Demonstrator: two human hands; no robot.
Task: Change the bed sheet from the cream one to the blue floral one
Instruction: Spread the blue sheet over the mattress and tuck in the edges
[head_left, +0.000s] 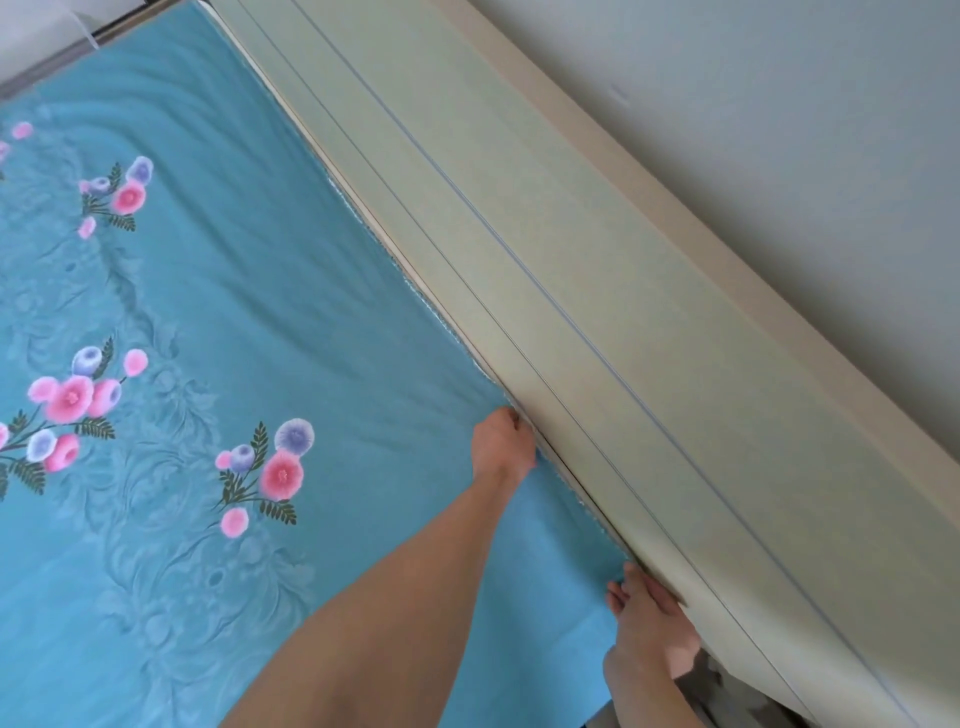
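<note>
The blue floral sheet (218, 312) lies spread flat over the bed, printed with pink and purple flower clusters. Its right edge runs along the pale green headboard (597, 291). My left hand (503, 447) presses that edge down at the gap by the headboard, and its fingertips are hidden in the gap. My right hand (649, 629) lies nearer to me on the same edge, fingers stretched along the gap and touching the sheet. No cream sheet is in view.
A cream frame rail (727, 270) and a grey-white wall (779, 104) stand behind the headboard. A dark bed-frame edge (104, 36) shows at the far top left. Some grey patterned fabric (727, 691) shows below my right hand.
</note>
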